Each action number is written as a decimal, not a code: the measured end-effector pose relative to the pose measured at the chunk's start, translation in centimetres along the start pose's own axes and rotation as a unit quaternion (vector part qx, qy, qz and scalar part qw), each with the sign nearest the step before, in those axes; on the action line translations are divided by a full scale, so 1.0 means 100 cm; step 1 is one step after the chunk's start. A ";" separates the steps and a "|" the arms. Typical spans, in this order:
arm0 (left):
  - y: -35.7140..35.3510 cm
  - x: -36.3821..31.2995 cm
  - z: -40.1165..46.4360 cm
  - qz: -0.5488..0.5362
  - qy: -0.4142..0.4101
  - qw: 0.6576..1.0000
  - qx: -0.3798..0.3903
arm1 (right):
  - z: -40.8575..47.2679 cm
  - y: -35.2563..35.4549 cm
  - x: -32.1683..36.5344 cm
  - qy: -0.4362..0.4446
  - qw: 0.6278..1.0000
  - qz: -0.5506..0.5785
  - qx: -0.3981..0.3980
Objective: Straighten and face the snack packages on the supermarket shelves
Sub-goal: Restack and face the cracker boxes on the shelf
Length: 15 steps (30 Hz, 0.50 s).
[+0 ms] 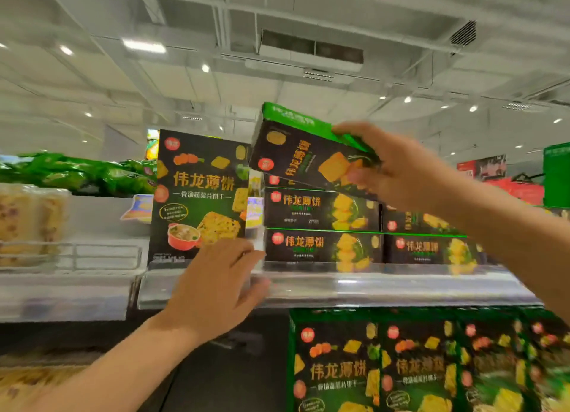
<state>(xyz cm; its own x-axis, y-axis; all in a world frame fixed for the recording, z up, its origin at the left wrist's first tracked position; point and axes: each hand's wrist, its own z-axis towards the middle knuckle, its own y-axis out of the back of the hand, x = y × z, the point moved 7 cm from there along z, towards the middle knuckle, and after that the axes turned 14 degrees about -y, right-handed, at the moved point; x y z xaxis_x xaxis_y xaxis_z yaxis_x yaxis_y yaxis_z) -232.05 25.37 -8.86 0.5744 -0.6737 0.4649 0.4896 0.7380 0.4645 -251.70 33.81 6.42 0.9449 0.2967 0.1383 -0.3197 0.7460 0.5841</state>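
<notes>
My right hand [398,168] grips a flat black-and-green cracker box [296,146], held tilted above a stack of like boxes [320,226] lying flat on the top shelf [385,283]. A tall black cracker box [200,195] stands upright to the left of the stack. My left hand [216,291] reaches up with fingers spread, its fingertips at the lower right corner of that tall box; whether they touch it is unclear. More upright boxes of the same brand [416,368] fill the shelf below at the right.
Green snack bags [77,172] and pale wrapped packs [30,217] sit on the top shelf at the left behind a wire rail [74,254]. A clear plastic lip runs along the shelf front. Red and green displays [524,180] stand far right.
</notes>
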 end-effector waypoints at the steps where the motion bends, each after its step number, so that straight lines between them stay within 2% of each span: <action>1: -0.003 0.003 -0.002 0.005 0.018 1.000 -0.008 | 0.019 0.005 -0.004 0.003 1.000 -0.018 -0.004; 5: -0.003 0.019 -0.007 -0.047 0.093 0.991 -0.085 | 0.092 0.011 -0.014 0.015 0.994 -0.105 0.029; 10: -0.003 0.018 -0.008 -0.043 0.087 0.992 -0.076 | 0.147 -0.004 -0.019 0.040 0.981 -0.159 0.099; 15: -0.006 0.019 -0.010 -0.032 0.082 0.994 -0.070 | 0.172 -0.028 -0.033 -0.001 0.971 -0.182 0.157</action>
<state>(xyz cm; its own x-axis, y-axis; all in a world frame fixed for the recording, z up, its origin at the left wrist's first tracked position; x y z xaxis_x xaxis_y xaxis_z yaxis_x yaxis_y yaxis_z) -230.63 23.70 -9.02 0.6329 -0.7122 0.3035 0.6080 0.7000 0.3747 -252.70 20.55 18.07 0.9915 0.0471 -0.1216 0.0717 0.5821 0.8099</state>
